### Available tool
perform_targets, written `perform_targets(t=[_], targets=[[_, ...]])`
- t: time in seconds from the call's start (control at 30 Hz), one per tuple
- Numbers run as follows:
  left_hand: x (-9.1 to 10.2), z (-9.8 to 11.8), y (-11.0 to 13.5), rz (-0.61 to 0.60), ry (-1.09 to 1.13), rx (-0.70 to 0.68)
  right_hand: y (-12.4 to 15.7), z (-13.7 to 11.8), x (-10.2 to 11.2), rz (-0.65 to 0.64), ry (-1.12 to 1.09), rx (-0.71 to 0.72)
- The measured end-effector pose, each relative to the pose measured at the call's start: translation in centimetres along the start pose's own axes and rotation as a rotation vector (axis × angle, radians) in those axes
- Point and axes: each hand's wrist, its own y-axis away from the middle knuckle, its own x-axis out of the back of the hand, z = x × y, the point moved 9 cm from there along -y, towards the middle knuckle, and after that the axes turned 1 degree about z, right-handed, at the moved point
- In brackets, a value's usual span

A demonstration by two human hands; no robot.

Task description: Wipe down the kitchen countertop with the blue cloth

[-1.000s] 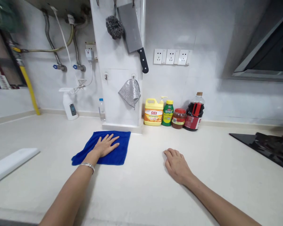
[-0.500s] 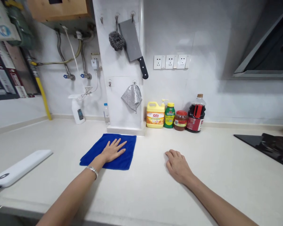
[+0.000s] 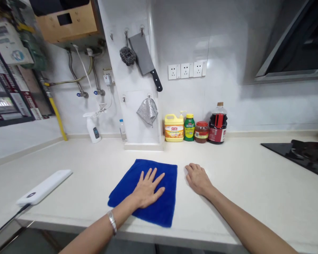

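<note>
My left hand (image 3: 146, 192) lies flat with fingers spread on a blue cloth (image 3: 167, 206), pressing it against the pale countertop (image 3: 100, 169). The cloth is spread out almost square, one corner near the counter's front edge. To its right, my right hand (image 3: 198, 179) rests on the countertop with the fingers curled in, knuckles up. Nothing shows in that hand, and it stays a little apart from the cloth.
Along the wall stand a yellow detergent jug (image 3: 174, 128), a green bottle (image 3: 189, 128), a red-lidded jar (image 3: 201, 132) and a large dark bottle (image 3: 217, 125). A white cabled device (image 3: 46, 187) lies left; a black hob (image 3: 294, 151) sits right. A cleaver (image 3: 141, 53) hangs on the pillar.
My left hand has slid the cloth right and toward the front edge of the counter. The right hand stays curled in about the same place. The view has shifted slightly.
</note>
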Motion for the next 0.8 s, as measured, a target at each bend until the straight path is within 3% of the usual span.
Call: perform_targets(t=[0.13,0.3,0.43,0.8], targets=[[-0.6,3.6,1.2,0.01,0.043,-0.03,0.0,0.2,0.1,-0.008,-0.006,-0.003],[-0.8,4.3,0.3,0.007,0.073,-0.028,0.0,0.3,-0.1,-0.011,0.002,-0.001],[-0.7,3.0,-1.9,-0.01,0.083,-0.035,0.1,0.4,-0.2,0.004,0.017,0.001],[-0.2,-3.0,-9.7,0.041,0.055,0.086,-0.1,0.6,-0.1,0.005,0.006,0.005]])
